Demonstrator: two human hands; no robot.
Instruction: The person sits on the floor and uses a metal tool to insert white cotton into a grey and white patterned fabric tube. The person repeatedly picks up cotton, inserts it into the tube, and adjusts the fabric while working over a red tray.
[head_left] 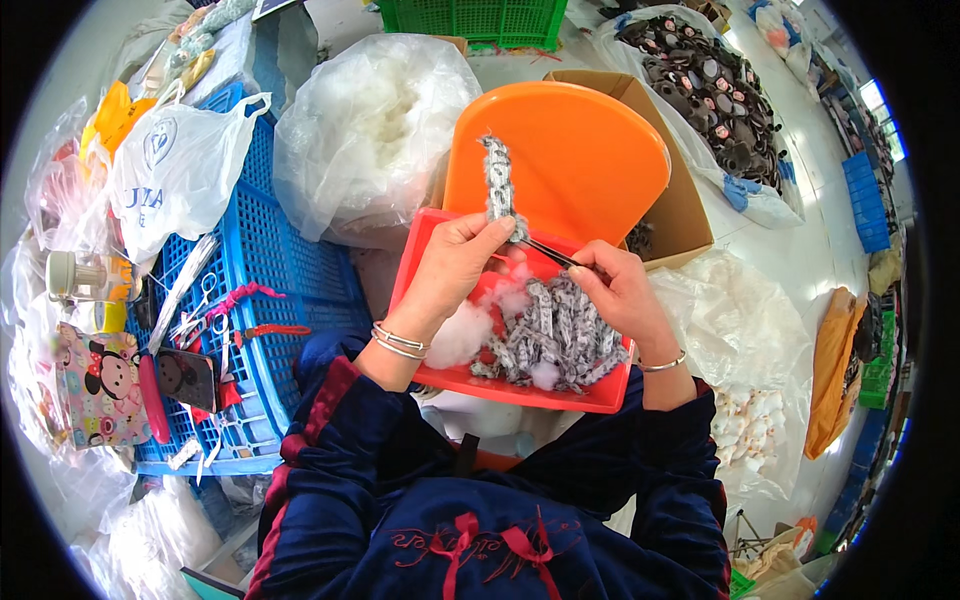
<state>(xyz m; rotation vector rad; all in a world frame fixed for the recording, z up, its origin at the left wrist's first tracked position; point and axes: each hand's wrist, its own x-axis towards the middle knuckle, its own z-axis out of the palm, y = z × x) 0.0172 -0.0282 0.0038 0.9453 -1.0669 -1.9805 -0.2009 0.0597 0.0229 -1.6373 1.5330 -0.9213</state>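
Note:
My left hand (456, 262) pinches a fuzzy grey-and-white knitted strip (498, 180), which stands up above the fingers. My right hand (612, 284) grips a thin dark metal tool (548, 251), which looks like tweezers. Its tip meets the strip's lower end by my left fingertips; whether it goes inside is hidden. Below both hands is a red tray (545, 397) on my lap. In it lie a heap of similar grey-and-white strips (565, 335) and, to their left, tufts of white stuffing (460, 335).
An orange stool seat (560, 150) stands just beyond the tray, before a cardboard box (680, 190). To its left sits a clear bag of stuffing (375, 125). Blue crates (290, 260) hold scissors (205, 292), a phone (187, 378) and bags. A sack of dark pieces (705, 95) lies far right.

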